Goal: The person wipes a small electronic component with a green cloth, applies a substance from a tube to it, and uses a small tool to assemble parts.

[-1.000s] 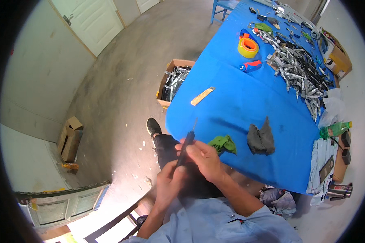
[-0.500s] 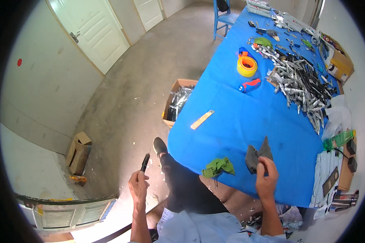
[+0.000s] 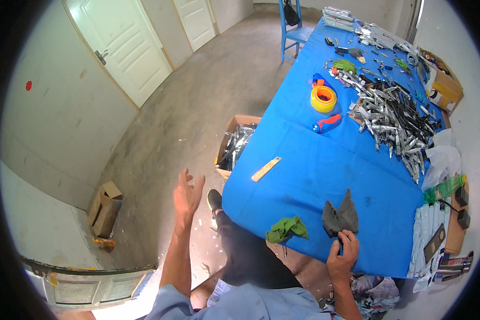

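Observation:
My left hand [image 3: 188, 194] is raised over the floor beside the table, fingers spread, nothing visible in it. My right hand [image 3: 342, 255] is at the table's near edge with thumb and fingers curled together. A small dark bit shows between them; whether it is part of the cloth or a separate thing is unclear. The fingertips meet the lower edge of a crumpled dark grey cloth [image 3: 340, 216], which has two points standing up. Left of it, a bunched green cloth [image 3: 287, 229] lies at the table edge.
The blue-covered table [image 3: 298, 184] bears a flat yellowish strip [image 3: 266, 169], a red-and-blue tool [image 3: 327, 124], tape rolls [image 3: 323, 99] and a heap of silver and black pen-like pieces [image 3: 392, 114]. A green bottle [image 3: 445, 188] lies at right. An open carton [image 3: 222, 154] stands beside the table.
My left hand has moved up and forward and opened; the black pen-like thing it held is no longer visible. My right hand has drawn back slightly toward me along the grey cloth.

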